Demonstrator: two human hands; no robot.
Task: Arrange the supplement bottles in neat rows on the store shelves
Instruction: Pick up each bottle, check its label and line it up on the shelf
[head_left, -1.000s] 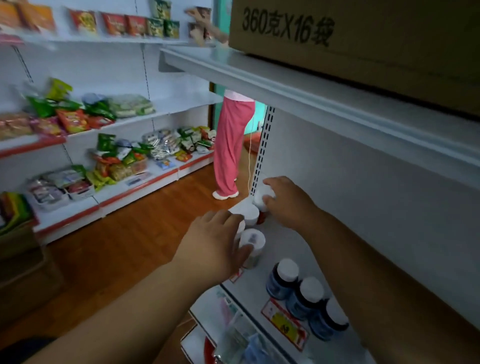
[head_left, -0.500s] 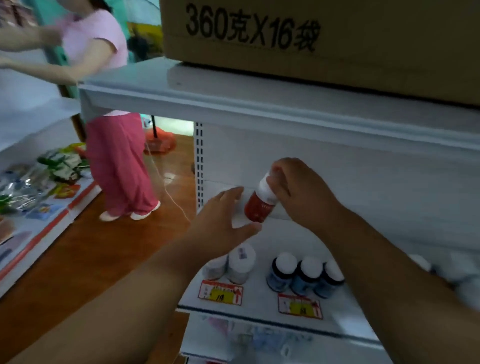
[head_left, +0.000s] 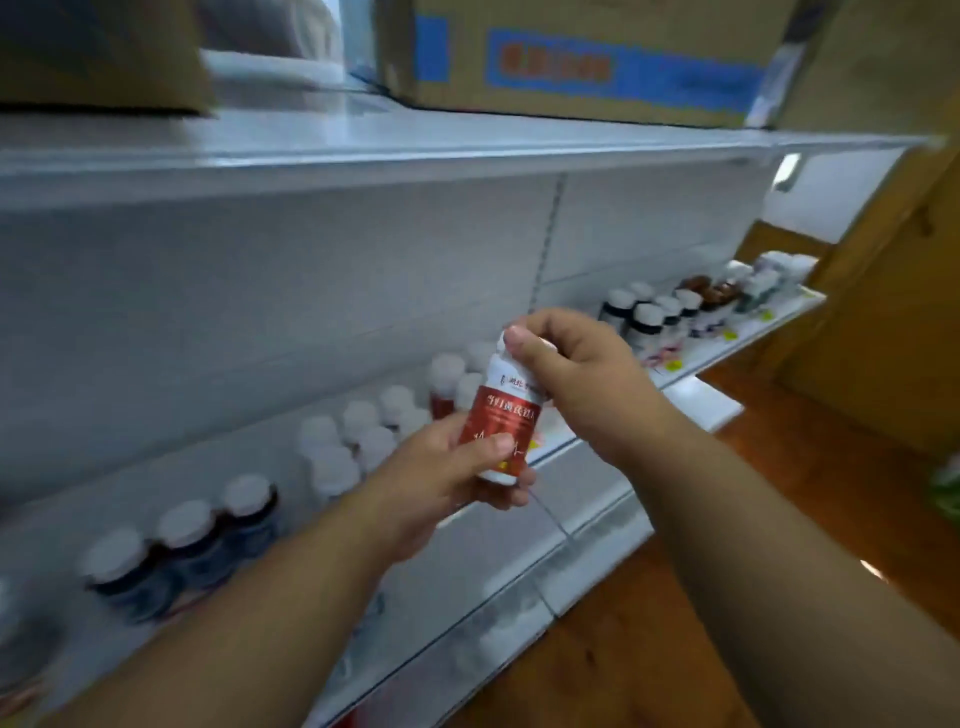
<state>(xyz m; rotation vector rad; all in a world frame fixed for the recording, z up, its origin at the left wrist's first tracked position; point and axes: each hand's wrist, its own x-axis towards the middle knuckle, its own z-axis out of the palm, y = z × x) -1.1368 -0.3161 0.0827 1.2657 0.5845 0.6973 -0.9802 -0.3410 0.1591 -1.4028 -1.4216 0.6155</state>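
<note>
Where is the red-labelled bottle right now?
Mid-frame in the head view, the red-labelled bottle is off the shelf: left hand grips its base, right hand its cap.

Up top there's a cardboard box w/ blue panels (head_left: 582, 57) sitting on the top shelf board, another plain brown box (head_left: 98, 52) at the far left, both blurry so can't read the print. Wood floor (head_left: 623, 649) below on the right, orange-brown. Big tan panel (head_left: 883, 322) on the right side, prob a door or cabinet, can't tell.
</note>
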